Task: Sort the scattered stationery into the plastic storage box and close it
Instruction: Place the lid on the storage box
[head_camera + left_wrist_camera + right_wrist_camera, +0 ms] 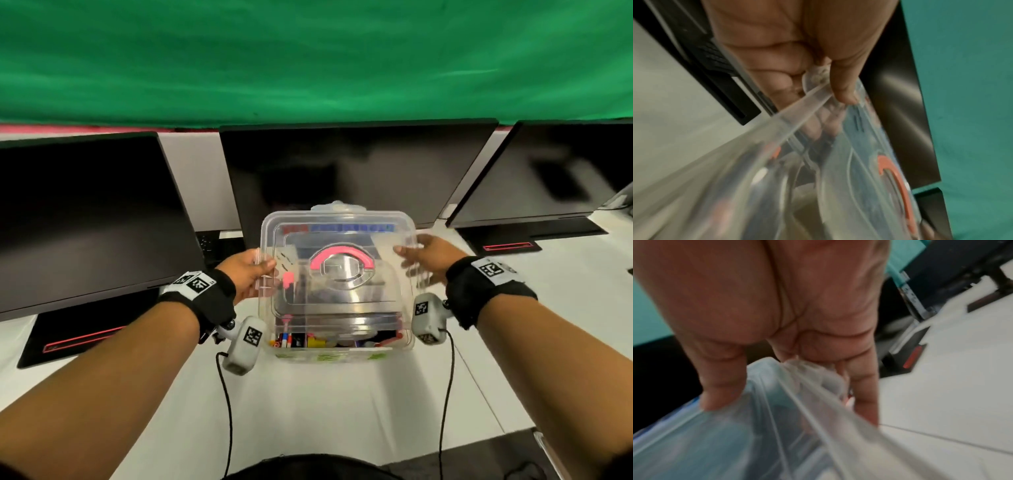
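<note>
A clear plastic lid [337,240] with a pink handle [340,257] hangs tilted above the clear storage box [342,346], its near edge lifted off the box. Pens and other coloured stationery [298,341] lie inside the box. My left hand [245,270] pinches the lid's left edge, thumb on top [842,91] and fingers under the lid [812,104]. On the other side my right hand [423,258] grips the right edge, thumb over the top [719,392] and fingers beneath the lid [865,394].
Three dark monitors stand behind the box: left [85,219], middle [356,171] and right [548,171]. Their black bases [72,337] sit on the white table [325,411]. Wrist camera cables [226,411] hang in front of the box. A green backdrop fills the far side.
</note>
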### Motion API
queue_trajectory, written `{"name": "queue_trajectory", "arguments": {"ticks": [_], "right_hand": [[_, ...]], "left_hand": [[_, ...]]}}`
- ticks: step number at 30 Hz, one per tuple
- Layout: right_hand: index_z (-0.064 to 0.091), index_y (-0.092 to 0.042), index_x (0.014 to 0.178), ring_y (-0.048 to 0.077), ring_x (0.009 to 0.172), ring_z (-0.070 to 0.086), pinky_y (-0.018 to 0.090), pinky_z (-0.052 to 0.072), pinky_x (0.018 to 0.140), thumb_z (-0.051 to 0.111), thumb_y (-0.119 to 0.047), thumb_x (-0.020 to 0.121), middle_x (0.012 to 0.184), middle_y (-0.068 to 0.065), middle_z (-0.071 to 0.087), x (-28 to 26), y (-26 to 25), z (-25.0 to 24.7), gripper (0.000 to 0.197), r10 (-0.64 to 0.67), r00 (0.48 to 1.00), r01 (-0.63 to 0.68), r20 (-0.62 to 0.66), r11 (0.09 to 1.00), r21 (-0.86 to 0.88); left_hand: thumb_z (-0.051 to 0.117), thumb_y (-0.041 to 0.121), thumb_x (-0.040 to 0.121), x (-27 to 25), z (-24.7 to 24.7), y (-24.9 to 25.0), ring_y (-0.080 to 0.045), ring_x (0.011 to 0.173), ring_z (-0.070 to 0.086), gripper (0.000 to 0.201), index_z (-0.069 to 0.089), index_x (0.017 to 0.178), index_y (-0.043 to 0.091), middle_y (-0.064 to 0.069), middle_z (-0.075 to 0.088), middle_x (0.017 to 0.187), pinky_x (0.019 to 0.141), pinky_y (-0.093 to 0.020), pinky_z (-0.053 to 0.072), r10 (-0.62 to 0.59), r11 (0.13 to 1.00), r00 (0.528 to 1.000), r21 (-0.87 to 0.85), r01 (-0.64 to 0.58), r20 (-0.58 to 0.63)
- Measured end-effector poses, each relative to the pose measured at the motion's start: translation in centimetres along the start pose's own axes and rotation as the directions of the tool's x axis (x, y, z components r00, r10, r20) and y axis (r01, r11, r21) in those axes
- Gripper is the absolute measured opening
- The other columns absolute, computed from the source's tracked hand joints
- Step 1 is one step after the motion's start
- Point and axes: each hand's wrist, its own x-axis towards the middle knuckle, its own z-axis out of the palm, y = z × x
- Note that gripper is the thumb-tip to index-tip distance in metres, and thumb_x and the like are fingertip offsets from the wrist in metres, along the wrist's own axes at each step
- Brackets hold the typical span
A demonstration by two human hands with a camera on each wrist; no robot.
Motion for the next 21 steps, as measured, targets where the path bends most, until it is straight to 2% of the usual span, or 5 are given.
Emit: {"name": "queue_trajectory", "arguments": {"ticks": [4, 6, 10, 14, 21], "right_hand": [[0.044, -0.007, 0.133, 0.024, 0.072, 0.057, 0.038, 0.051, 0.073, 0.060, -0.012, 0.090, 0.089, 0.010, 0.058, 1.3, 3.3, 2.4, 0.047, 0.152, 0.986, -0.147, 0.066, 0.987, -0.068], [0.049, -0.003, 0.132, 0.031, 0.085, 0.060, 0.043, 0.054, 0.083, 0.055, 0.000, 0.090, 0.099, 0.016, 0.060, 1.8, 4.0, 3.3, 0.042, 0.146, 0.989, -0.142, 0.022, 0.981, -0.132], [0.053, -0.004, 0.129, 0.038, 0.099, 0.061, 0.047, 0.055, 0.086, 0.053, 0.005, 0.089, 0.122, 0.021, 0.058, 2.1, 4.9, 4.1, 0.041, 0.114, 0.992, -0.122, -0.047, 0.965, -0.231], [0.055, -0.005, 0.125, 0.033, 0.095, 0.060, 0.044, 0.057, 0.084, 0.057, 0.004, 0.087, 0.115, 0.017, 0.059, 2.2, 5.4, 3.9, 0.039, 0.118, 0.992, -0.126, -0.050, 0.965, -0.228], [0.056, -0.006, 0.124, 0.032, 0.094, 0.062, 0.043, 0.058, 0.083, 0.058, 0.005, 0.086, 0.108, 0.013, 0.059, 2.4, 5.8, 3.6, 0.040, 0.151, 0.987, -0.160, -0.058, 0.958, -0.236]], "left_hand": [[0.053, 0.010, 0.094, 0.5, 0.4, -1.9, -0.017, 0.066, 0.058, 0.018, 0.055, 0.076, 0.012, -0.005, 0.056, 0.072, 0.064, -0.031, 0.054, -0.130, 0.985, 0.981, 0.098, 0.144, -0.141], [0.065, 0.018, 0.087, 1.2, 0.5, -2.5, -0.026, 0.075, 0.064, 0.016, 0.058, 0.084, 0.005, -0.009, 0.057, 0.082, 0.074, -0.039, 0.057, -0.096, 0.937, 0.960, 0.301, 0.176, -0.264], [0.058, 0.038, 0.089, 1.3, 0.6, -3.6, -0.029, 0.120, 0.053, 0.048, 0.052, 0.126, 0.008, -0.012, 0.056, 0.129, 0.102, -0.035, 0.044, 0.012, 0.584, 0.947, 0.771, 0.253, -0.321], [0.062, 0.032, 0.088, 2.0, 0.8, -4.2, -0.031, 0.116, 0.057, 0.045, 0.054, 0.125, 0.008, -0.013, 0.058, 0.128, 0.100, -0.041, 0.048, -0.034, 0.658, 0.947, 0.706, 0.262, -0.320], [0.059, 0.035, 0.089, 2.3, 1.2, -3.4, -0.028, 0.116, 0.058, 0.048, 0.052, 0.129, 0.009, -0.010, 0.058, 0.130, 0.101, -0.039, 0.047, -0.027, 0.598, 0.946, 0.753, 0.275, -0.324]]}}
